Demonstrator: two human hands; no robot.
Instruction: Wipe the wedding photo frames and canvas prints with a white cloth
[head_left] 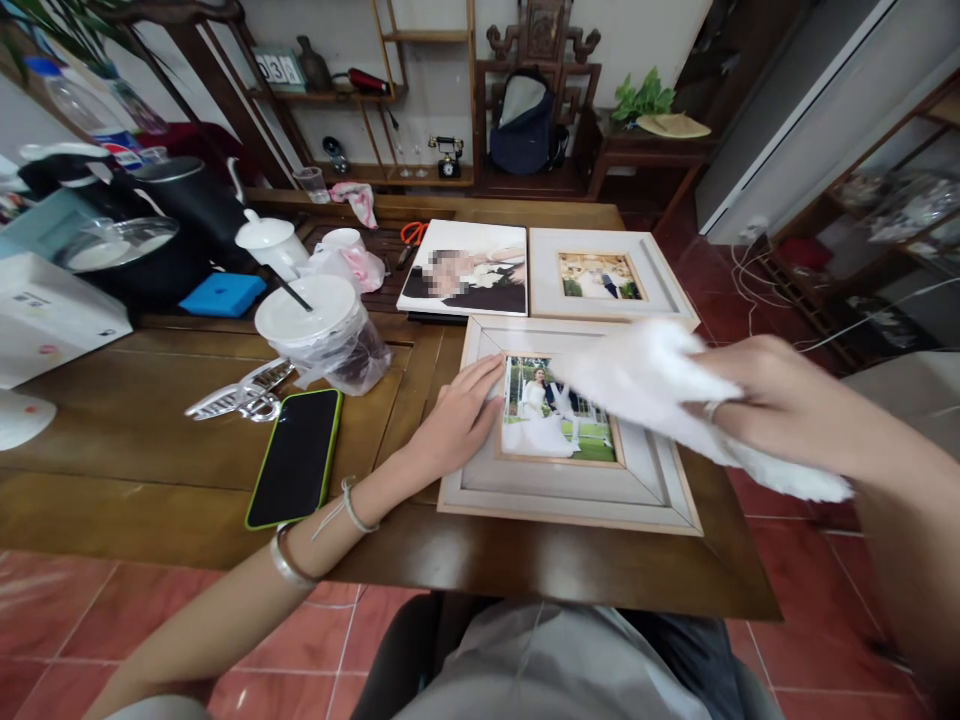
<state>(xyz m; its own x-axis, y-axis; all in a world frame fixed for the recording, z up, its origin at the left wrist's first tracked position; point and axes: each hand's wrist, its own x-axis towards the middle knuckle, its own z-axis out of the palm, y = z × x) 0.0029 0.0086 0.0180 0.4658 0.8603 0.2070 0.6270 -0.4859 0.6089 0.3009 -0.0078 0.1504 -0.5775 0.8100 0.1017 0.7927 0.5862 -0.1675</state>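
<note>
A pale picture frame (570,497) with a wedding photo (551,410) in its middle lies flat near the table's front edge. My left hand (459,422) rests on the left side of that frame, fingers stretched out and touching the photo's edge. Over the frame's right part, my right hand (772,400) is closed round a white cloth (645,380), somewhat smeared by motion. The cloth covers the upper right of the photo. Behind lie a second framed photo (600,275) and a white-edged photo panel (472,265), side by side.
Left of the frame lie a phone (294,458) in a green case and a silvery metal clip (241,392). A bagged drink cup (322,330) with a straw stands behind them. Orange-handled scissors (412,236), a blue box (222,295) and a white box (56,320) sit further off.
</note>
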